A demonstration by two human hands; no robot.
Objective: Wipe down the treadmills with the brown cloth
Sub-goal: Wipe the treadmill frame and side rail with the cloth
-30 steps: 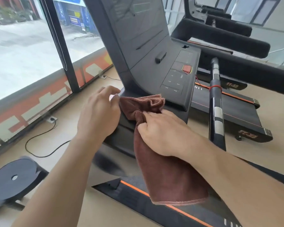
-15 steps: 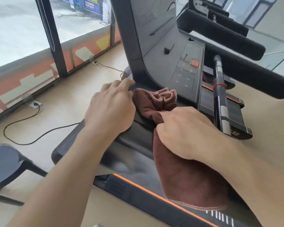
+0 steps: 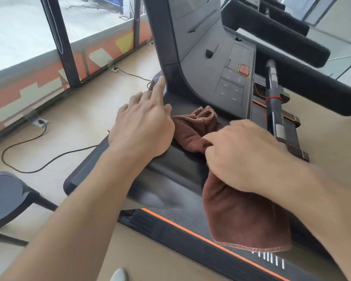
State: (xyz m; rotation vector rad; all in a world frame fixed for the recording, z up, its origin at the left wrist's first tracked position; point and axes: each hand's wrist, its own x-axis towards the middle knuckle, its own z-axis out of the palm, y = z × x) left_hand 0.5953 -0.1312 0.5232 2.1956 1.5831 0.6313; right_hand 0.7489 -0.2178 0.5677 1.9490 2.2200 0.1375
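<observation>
Probably a gym, treadmills (image 3: 221, 63) in a row

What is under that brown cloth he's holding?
The brown cloth lies bunched on the treadmill's black handrail, pinched by the right hand. Its lower half hangs over the deck's orange-striped edge. The rail surface directly beneath the cloth is covered, so its condition cannot be seen.

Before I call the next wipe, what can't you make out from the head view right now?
- Handrail surface under the brown cloth: covered by the cloth and the right hand, so wiped or not is unknown.
- Right hand fingertips: curled into the cloth, hidden.
- Console top and screen: cut off by the upper edge.
- Keypad markings: too small to read.
- Left hand palm contact: hidden beneath the hand.
</observation>
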